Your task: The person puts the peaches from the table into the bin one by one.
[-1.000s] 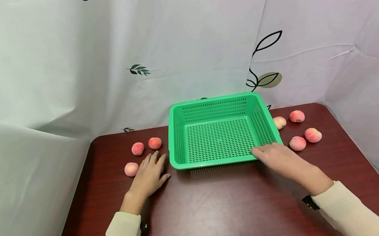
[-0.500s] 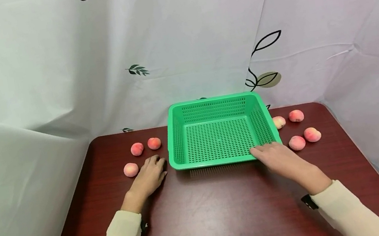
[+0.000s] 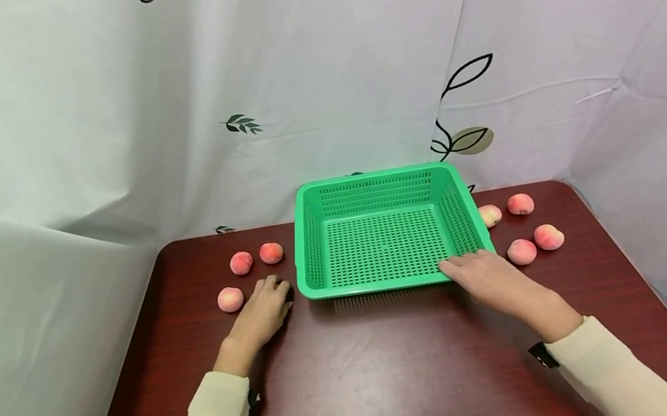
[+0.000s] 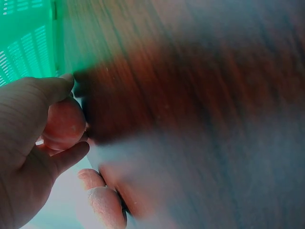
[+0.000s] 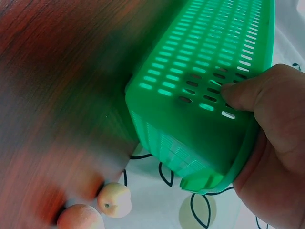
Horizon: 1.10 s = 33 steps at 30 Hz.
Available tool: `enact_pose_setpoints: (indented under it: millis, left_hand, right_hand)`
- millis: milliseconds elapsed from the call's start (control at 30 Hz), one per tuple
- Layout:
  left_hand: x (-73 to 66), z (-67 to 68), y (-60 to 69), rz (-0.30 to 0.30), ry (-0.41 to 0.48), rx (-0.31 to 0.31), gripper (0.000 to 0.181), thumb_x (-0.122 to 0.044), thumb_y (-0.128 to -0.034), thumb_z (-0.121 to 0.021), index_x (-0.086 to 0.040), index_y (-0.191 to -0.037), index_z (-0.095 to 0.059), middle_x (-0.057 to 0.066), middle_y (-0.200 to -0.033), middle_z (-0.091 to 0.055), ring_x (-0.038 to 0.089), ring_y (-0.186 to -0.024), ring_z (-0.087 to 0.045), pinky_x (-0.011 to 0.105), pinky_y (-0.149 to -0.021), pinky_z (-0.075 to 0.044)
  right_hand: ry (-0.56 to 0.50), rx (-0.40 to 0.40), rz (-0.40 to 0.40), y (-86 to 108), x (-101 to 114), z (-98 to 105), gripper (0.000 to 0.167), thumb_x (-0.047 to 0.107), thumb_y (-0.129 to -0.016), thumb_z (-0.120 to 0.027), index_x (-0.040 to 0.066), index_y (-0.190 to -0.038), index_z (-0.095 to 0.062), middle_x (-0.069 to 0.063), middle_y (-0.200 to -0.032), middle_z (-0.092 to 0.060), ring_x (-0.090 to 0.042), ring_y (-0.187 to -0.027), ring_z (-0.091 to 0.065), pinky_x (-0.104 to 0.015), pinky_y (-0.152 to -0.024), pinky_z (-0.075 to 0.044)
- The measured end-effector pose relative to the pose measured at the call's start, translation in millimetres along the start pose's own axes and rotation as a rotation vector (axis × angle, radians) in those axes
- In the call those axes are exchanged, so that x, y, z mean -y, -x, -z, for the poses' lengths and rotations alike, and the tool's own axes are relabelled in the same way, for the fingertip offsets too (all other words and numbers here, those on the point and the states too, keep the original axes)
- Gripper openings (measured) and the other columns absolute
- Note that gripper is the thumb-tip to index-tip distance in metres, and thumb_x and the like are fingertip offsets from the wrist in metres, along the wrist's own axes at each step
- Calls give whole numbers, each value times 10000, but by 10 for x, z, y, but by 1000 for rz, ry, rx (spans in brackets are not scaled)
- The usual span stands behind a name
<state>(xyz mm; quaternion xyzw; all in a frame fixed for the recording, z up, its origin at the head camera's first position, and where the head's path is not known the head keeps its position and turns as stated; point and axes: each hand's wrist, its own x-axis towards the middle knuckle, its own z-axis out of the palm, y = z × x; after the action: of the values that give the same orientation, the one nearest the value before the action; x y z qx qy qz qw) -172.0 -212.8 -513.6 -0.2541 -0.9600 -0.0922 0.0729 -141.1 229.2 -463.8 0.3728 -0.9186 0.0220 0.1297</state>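
My left hand (image 3: 261,313) is low over the table, left of the green plastic basket (image 3: 399,284). In the left wrist view, the fingers and thumb (image 4: 50,89) of that hand curl round a peach (image 4: 66,123); from above, the hand hides this fruit. My right hand (image 3: 492,278) grips the basket's near right corner. Its thumb (image 5: 243,95) presses on the slotted outer wall, and the other fingers go over the rim, largely hidden. Inside, the basket holds nothing. Near the left hand lie a peach (image 3: 230,299), another peach (image 3: 241,262) and a third peach (image 3: 271,253).
Several more peaches (image 3: 522,251) lie right of the basket, near the right hand. Everything stands on a dark red wooden table (image 3: 363,387). A pale curtain with leaf prints (image 3: 346,88) hangs directly behind the table and basket, and also at both sides.
The left hand's fingers, spread out a second ago, have curled in and drawn back slightly. The right hand, the basket and the visible peaches stay where they were.
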Motion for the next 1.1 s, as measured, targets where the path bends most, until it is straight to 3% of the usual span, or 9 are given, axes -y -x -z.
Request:
enact_pose_setpoints:
  millis: [433,933,1100]
  left_hand:
    - [-24,58,-9,-18,-8,-58,198,-82,-882,-804,-35,-952,-625,148,-1039,-604,335,-886,-573,448,-801,-531]
    - [-123,397,-83,-33,-30,-123,224,-109,-907,-782,-29,-1015,-604,154,-1050,-579,363,-924,-553,465,-847,-511]
    - [-149,534,-82,-63,-37,-180,253,-94,-907,-778,-1,-1076,-615,165,-1024,-581,358,-904,-550,445,-820,-518]
  right_hand:
    - [-12,35,-24,-12,5,17,297,-91,-812,-655,135,-913,-491,38,-732,-510,-208,-630,-577,-371,-652,-471]
    - [-12,32,-25,-27,20,30,297,-95,-814,-645,136,-885,-473,32,-712,-494,-199,-600,-541,-351,-632,-447]
    - [-3,25,-23,-28,22,34,295,-97,-798,-645,129,-888,-478,23,-717,-506,-213,-601,-551,-355,-626,-446]
